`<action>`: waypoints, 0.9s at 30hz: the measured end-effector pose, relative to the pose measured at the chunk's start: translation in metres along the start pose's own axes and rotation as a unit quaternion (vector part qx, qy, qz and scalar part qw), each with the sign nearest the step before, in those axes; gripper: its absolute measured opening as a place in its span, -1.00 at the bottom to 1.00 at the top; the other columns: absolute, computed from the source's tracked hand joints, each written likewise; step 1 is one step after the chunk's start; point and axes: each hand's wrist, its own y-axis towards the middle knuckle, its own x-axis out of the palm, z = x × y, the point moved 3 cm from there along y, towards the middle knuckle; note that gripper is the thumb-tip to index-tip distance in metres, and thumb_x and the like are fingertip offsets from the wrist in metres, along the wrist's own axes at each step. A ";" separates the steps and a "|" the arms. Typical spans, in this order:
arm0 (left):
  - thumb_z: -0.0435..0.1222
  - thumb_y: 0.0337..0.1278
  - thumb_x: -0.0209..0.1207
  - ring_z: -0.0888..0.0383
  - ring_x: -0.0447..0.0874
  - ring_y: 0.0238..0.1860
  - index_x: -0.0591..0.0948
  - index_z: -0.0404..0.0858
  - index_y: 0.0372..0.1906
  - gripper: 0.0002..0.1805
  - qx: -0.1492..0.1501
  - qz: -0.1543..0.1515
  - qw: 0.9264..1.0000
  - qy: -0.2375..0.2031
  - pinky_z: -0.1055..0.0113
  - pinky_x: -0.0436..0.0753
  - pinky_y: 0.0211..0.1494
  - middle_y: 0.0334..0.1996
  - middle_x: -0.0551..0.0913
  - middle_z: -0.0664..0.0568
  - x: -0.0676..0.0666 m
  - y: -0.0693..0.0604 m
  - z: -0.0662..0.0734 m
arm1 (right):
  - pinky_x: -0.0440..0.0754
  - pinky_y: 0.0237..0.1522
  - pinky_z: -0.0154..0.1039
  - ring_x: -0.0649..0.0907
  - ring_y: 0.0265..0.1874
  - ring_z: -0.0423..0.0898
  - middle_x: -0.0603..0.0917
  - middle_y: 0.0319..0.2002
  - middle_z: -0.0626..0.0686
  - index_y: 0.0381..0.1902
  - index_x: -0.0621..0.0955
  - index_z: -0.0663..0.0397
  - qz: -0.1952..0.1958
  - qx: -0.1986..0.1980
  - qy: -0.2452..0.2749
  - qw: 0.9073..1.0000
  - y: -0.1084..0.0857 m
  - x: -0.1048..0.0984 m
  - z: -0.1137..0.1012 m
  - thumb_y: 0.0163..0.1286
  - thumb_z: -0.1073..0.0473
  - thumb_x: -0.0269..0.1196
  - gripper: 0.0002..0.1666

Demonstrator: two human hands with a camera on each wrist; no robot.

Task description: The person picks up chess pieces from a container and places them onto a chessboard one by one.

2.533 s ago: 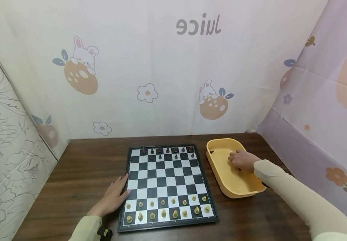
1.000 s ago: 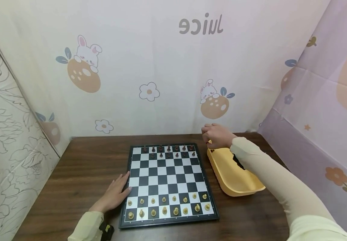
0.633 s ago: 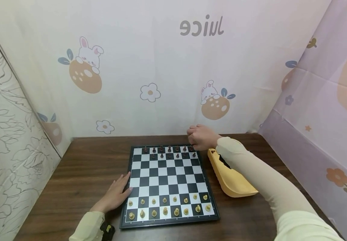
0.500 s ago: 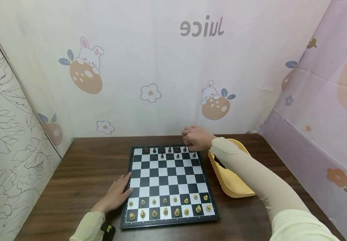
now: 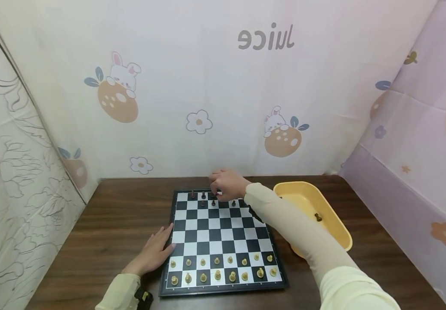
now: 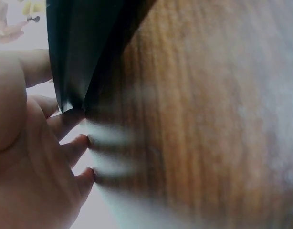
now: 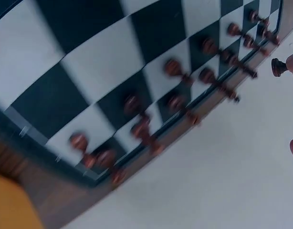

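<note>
My right hand (image 5: pixel 228 184) is over the far rows of the chessboard (image 5: pixel 223 235). In the right wrist view its fingertips pinch a dark reddish chess piece (image 7: pixel 278 67), base showing; its kind cannot be told. Dark chess pieces (image 7: pixel 172 67) stand in two rows along the far side, some hidden by the hand in the head view. Pale gold chess pieces (image 5: pixel 217 274) fill two rows at the near side. My left hand (image 5: pixel 151 254) rests beside the board with fingers extended, touching its left edge. In the left wrist view its fingertips meet the board's dark frame (image 6: pixel 79 52).
A yellow plastic tray (image 5: pixel 341 228) stands right of the board, with a dark chess piece (image 5: pixel 317 217) lying in it. Another dark bit shows by its left wall. Everything sits on a brown wooden table (image 5: pixel 87 241); a printed cloth (image 5: pixel 223 86) hangs behind it.
My right hand has lifted out of the yellow tray and travelled left across the board's far rows, bringing a dark chess piece. My left hand stays at the board's edge.
</note>
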 end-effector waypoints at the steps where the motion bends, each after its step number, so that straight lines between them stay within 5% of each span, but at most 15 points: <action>1: -0.17 0.35 0.05 -0.25 -0.09 0.45 0.13 -0.32 0.46 -0.31 0.000 0.000 1.000 -0.001 -0.17 -0.15 0.42 0.40 0.19 -0.27 0.000 0.000 0.000 | 0.44 -0.23 -0.23 0.47 -0.28 -0.17 0.53 -0.32 -0.15 -0.49 0.70 -0.14 0.004 -0.004 0.003 1.000 0.003 0.001 -0.002 0.08 0.08 0.37 -0.96; 19: -0.14 0.34 0.07 -0.21 -0.09 0.46 0.15 -0.27 0.47 -0.30 -0.011 0.004 1.000 -0.012 -0.15 -0.15 0.43 0.40 0.21 -0.24 0.002 -0.001 0.001 | 0.44 -0.10 -0.23 0.47 -0.24 -0.18 0.55 -0.28 -0.13 -0.34 0.76 -0.11 0.020 0.004 0.063 0.998 0.050 0.026 -0.030 0.18 0.08 0.36 -0.90; 27: -0.15 0.36 0.05 -0.20 -0.08 0.46 0.13 -0.28 0.47 -0.31 -0.008 0.006 1.000 -0.009 -0.14 -0.15 0.43 0.40 0.19 -0.26 0.001 0.001 0.001 | 0.44 -0.19 -0.32 0.47 -0.21 -0.22 0.58 -0.24 -0.17 -0.30 0.76 -0.19 0.014 -0.008 0.046 0.999 0.062 0.037 -0.035 0.20 0.01 0.38 -0.88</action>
